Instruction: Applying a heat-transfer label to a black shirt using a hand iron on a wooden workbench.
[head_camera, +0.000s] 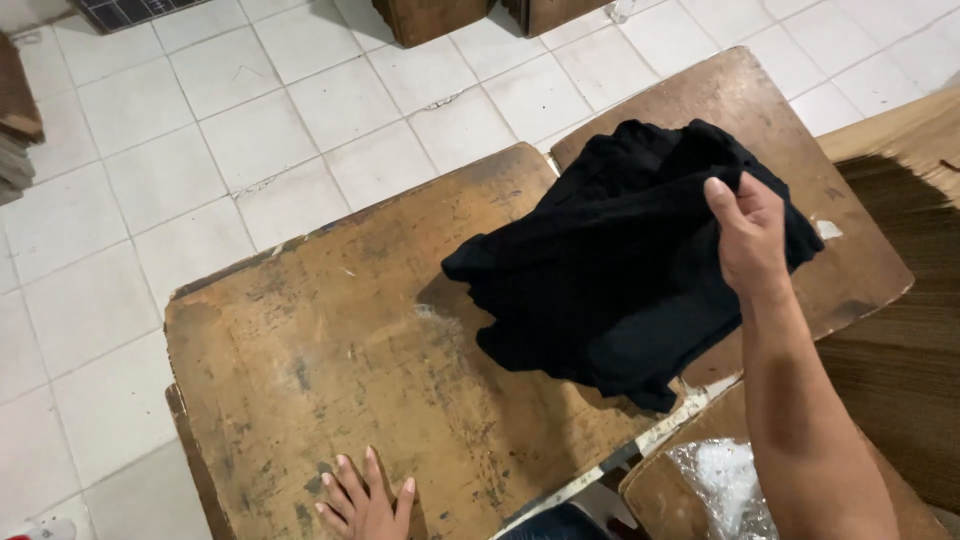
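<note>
A crumpled black garment (610, 270) lies across the gap between two worn brown wooden tables (330, 340). My right hand (748, 235) rests on the garment's right part, fingers curled and pinching the cloth. My left hand (365, 500) lies flat at the near edge of the left table, fingers spread, holding nothing, well apart from the garment.
The second wooden table (740, 100) stands at the right rear. A clear crinkled plastic bag (725, 485) lies on a third wooden surface at the bottom right. White tiled floor (200, 150) surrounds the tables; wooden furniture legs (430, 20) stand at the top.
</note>
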